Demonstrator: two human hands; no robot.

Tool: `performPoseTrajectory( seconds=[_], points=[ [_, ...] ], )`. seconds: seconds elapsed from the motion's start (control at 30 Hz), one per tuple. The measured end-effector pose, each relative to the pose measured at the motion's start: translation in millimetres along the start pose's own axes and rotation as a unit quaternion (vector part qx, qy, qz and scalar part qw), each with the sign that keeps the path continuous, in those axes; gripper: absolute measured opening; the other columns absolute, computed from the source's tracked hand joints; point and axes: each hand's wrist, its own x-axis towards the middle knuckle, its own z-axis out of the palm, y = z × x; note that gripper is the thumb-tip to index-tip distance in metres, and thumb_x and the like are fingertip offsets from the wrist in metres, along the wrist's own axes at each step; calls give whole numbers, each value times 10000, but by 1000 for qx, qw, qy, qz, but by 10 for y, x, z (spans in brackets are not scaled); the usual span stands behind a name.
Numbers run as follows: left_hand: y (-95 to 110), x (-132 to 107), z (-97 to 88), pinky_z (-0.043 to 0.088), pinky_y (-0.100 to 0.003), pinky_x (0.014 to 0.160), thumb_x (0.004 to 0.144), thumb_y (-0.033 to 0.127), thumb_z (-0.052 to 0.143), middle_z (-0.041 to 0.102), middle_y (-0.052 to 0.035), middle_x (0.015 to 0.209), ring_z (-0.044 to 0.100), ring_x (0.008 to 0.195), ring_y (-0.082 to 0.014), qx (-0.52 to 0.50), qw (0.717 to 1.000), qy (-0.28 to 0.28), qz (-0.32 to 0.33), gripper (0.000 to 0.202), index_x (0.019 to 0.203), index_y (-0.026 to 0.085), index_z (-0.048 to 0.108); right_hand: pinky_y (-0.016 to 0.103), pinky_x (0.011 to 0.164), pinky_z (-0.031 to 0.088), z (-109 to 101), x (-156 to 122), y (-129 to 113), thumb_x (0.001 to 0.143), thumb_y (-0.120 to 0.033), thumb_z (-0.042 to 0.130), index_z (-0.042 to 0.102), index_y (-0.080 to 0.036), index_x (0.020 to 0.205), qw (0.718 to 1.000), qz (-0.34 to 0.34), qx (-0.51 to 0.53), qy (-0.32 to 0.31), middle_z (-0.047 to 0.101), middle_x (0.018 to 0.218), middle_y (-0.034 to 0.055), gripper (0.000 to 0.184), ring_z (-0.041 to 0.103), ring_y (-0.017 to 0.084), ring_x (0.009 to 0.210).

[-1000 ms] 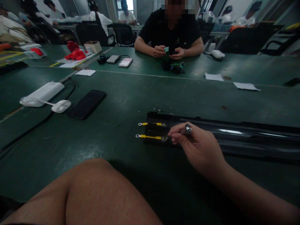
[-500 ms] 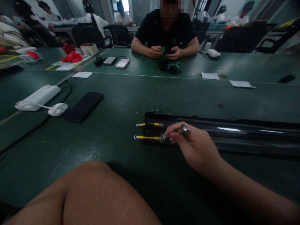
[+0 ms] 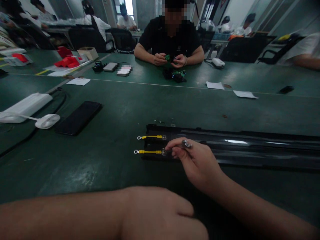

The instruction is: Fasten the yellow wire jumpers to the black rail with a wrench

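My right hand [image 3: 197,156] is closed around a small metal wrench [image 3: 186,144], whose shiny end sticks out above the fingers. Its fingertips are at the lower round metal terminal [image 3: 164,152] on a long black channel-shaped panel [image 3: 240,151]. From that terminal a short yellow lead [image 3: 151,152] with a ring lug runs left, past the panel's end. Just above, a second yellow lead [image 3: 151,137] lies parallel, joined to another terminal. My left hand [image 3: 160,213] is in the near foreground, back upward, fingers curled; whatever it holds is hidden.
A black phone [image 3: 78,117], a white power strip [image 3: 27,106] and a white plug [image 3: 47,121] lie to the left. Small debris [image 3: 160,121] is behind the panel. Across the table [image 3: 112,160] a co-worker [image 3: 172,43] holds a small green board [image 3: 167,57].
My left forearm and hand have come into the near foreground, where a bent bare limb was. My right hand stays at the lower terminal. The view has shifted slightly right.
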Motion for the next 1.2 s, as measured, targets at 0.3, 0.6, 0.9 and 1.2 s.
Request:
performPoseTrajectory(
  seconds=[0.3, 0.6, 0.9, 1.2],
  points=[
    [-653, -784, -425, 525, -425, 853, 869, 190, 551, 759, -120, 1069, 655, 1003, -258, 80, 974, 163, -133, 297, 1150, 130, 630, 260, 714, 532, -29, 47, -7, 996, -163, 583, 618, -195, 886, 999, -13, 11, -27, 685, 835, 17, 120, 664, 152, 754],
    [-747, -815, -411, 484, -382, 718, 896, 209, 525, 766, -124, 1084, 674, 926, -247, 6, 988, 54, -143, 315, 1190, 129, 605, 229, 784, 546, -42, -27, -2, 1013, -74, 461, 600, -244, 1054, 998, 24, 35, -41, 711, 978, -3, 224, 697, 122, 867],
    [-714, -835, -409, 555, -423, 818, 943, 143, 523, 761, -129, 1012, 704, 941, -266, 16, 987, 59, -149, 279, 1198, 98, 627, 216, 740, 560, -32, -22, 8, 1011, -100, 510, 589, -257, 1034, 997, 23, 69, -31, 710, 937, -10, 178, 707, 125, 837],
    [-732, -875, -393, 589, -387, 822, 1010, 195, 479, 751, -144, 1048, 700, 936, -246, 0, 988, 45, -147, 276, 1222, 97, 624, 247, 718, 572, -57, -26, 21, 993, -100, 541, 590, -253, 1011, 997, 23, 67, -38, 723, 931, 3, 161, 721, 145, 828]
  ],
)
